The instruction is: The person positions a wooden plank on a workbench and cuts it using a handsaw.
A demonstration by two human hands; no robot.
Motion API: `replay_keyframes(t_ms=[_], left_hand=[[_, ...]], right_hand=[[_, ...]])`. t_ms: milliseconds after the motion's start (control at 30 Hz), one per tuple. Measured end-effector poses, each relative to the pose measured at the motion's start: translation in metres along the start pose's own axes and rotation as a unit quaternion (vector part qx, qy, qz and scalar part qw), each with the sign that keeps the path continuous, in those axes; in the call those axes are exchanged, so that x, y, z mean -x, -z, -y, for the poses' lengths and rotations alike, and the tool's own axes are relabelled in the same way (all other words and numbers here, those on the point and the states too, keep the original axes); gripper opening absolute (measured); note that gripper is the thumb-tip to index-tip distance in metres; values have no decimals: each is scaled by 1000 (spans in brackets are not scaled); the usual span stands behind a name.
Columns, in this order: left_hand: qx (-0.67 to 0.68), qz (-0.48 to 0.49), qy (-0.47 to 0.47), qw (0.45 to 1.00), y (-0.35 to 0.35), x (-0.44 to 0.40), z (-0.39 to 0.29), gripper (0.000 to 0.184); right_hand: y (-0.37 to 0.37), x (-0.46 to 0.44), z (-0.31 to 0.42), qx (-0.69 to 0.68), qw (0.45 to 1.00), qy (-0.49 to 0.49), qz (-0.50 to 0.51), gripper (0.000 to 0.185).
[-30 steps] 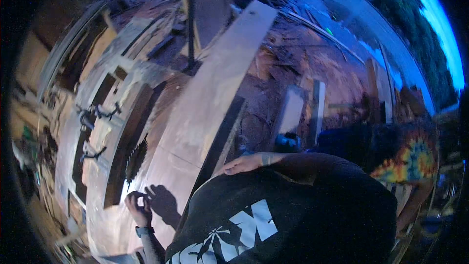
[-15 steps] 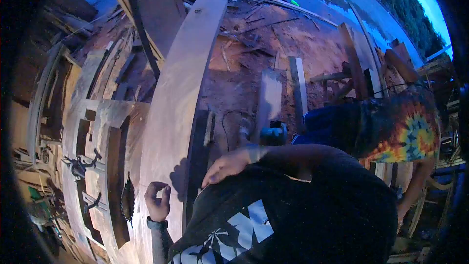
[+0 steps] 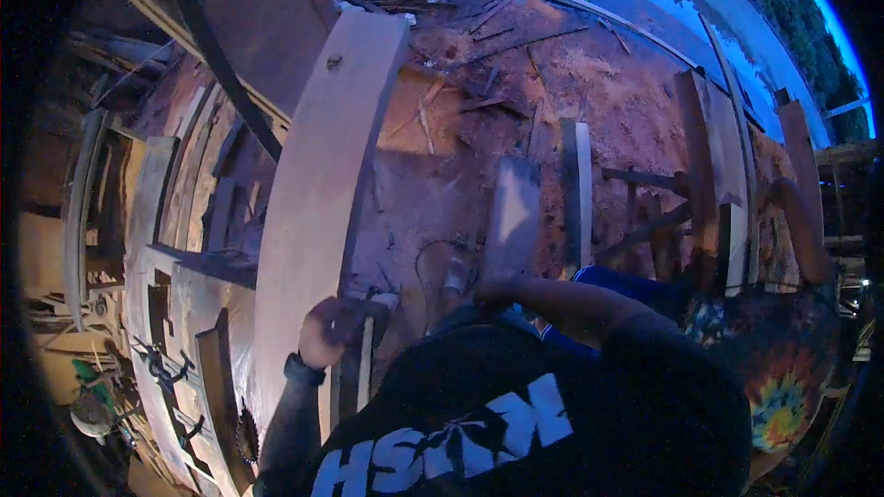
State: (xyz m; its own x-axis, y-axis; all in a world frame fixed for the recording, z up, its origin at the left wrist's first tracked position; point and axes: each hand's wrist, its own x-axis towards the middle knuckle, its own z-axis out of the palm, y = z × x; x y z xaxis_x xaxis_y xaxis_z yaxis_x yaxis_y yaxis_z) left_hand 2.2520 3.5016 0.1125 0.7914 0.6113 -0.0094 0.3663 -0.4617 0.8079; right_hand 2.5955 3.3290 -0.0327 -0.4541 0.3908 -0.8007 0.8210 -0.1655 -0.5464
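Note:
A long, pale wooden board (image 3: 313, 166) runs away from me on the left. At its right edge is my left hand (image 3: 324, 333), with a dark watch on the wrist. Its fingers curl in shadow, and what they hold, if anything, cannot be made out. Narrow pieces of wood (image 3: 366, 359) stand just beside that hand. Across my black shirt reaches my right arm (image 3: 571, 302). My right hand (image 3: 497, 291) bends down behind the shirt, its fingers hidden. Near it is the end of a shorter board (image 3: 512, 212).
A round toothed blade (image 3: 247, 433) and black clamp-like fittings (image 3: 161, 364) sit on the slotted wooden bench (image 3: 189, 299) at left. A person in a tie-dye shirt (image 3: 783, 396) is close on my right. Upright planks (image 3: 714, 156) stand behind; scrap wood litters the reddish ground.
My left hand has moved forward and right to the board's edge. My right hand has drawn right and dropped out of sight behind the shirt. The view has shifted; the other person appears lower.

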Motion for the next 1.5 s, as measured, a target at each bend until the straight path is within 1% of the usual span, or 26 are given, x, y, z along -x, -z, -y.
replay_keyframes(t_ms=[67,133,167,200,300,333,367,433,467,500,600,700,733,800,833,867,900,1000,1100,1200,1233,1300,1333,1367,1400,1500], left_hand=[[33,23,13,999,-8,-49,-7,16],[58,43,18,997,-16,-102,-13,18],[9,49,-41,998,-20,-125,-18,19],[-2,66,-63,996,-27,-145,-20,20],[-48,132,-122,983,-40,-197,-34,25],[-43,142,-112,983,-44,-208,-39,26],[-37,151,-102,983,-48,-218,-43,26],[-40,170,-79,981,-52,-236,-47,27],[-50,180,-67,980,-53,-246,-48,27],[-59,191,-55,978,-52,-256,-48,28],[-24,210,-68,975,-40,-290,-43,30],[-22,200,-79,976,-37,-329,-11,32],[-26,204,-63,977,-29,-347,-15,33],[-31,212,-27,976,-14,-382,-23,34],[-28,209,-20,977,-7,-399,-18,34],[-24,199,-14,980,0,-416,-12,33],[-15,186,-5,982,6,-433,-5,33],[-86,108,-138,981,16,-473,36,31],[82,97,-50,991,48,-501,18,30],[41,32,-124,991,51,-518,43,27],[50,11,-109,993,56,-518,45,26],[66,-34,-81,994,65,-518,44,26],[60,-40,-40,997,68,-518,43,25],[53,-45,2,998,70,-517,41,24],[46,-49,45,997,70,-516,41,23],[108,-102,63,987,53,-523,49,22]], right_hand=[[15,34,-26,12,998,-54,-33,58],[31,64,-47,11,994,-87,-64,59],[38,76,-56,3,993,-92,-78,60],[46,85,-65,-10,993,-81,-85,63],[50,125,-60,-228,955,-79,-175,60],[43,128,-65,-366,914,-38,-174,58],[34,127,-72,-494,853,4,-168,57],[29,133,-74,-509,836,64,-195,55],[29,135,-76,-398,885,82,-229,54],[32,139,-75,-281,919,100,-258,54],[56,144,-80,-335,911,85,-224,56],[110,171,-74,-371,896,81,-231,57],[131,181,-75,-384,890,77,-232,57],[155,204,-91,-365,877,118,-289,59],[169,233,-97,-381,861,181,-284,61],[186,255,-103,-388,861,187,-272,59],[201,275,-108,-392,868,172,-252,58],[258,300,-112,-388,896,102,-191,54],[307,273,-113,-331,925,20,-185,50],[363,238,-129,-231,949,-63,-207,46],[383,226,-139,-182,955,-96,-212,45],[428,208,-166,-70,965,-172,-187,43],[449,199,-184,1,971,-211,-113,43],[467,190,-206,47,971,-224,-68,43],[479,181,-230,77,974,-210,-38,43],[519,133,-324,127,987,-94,4,43]])
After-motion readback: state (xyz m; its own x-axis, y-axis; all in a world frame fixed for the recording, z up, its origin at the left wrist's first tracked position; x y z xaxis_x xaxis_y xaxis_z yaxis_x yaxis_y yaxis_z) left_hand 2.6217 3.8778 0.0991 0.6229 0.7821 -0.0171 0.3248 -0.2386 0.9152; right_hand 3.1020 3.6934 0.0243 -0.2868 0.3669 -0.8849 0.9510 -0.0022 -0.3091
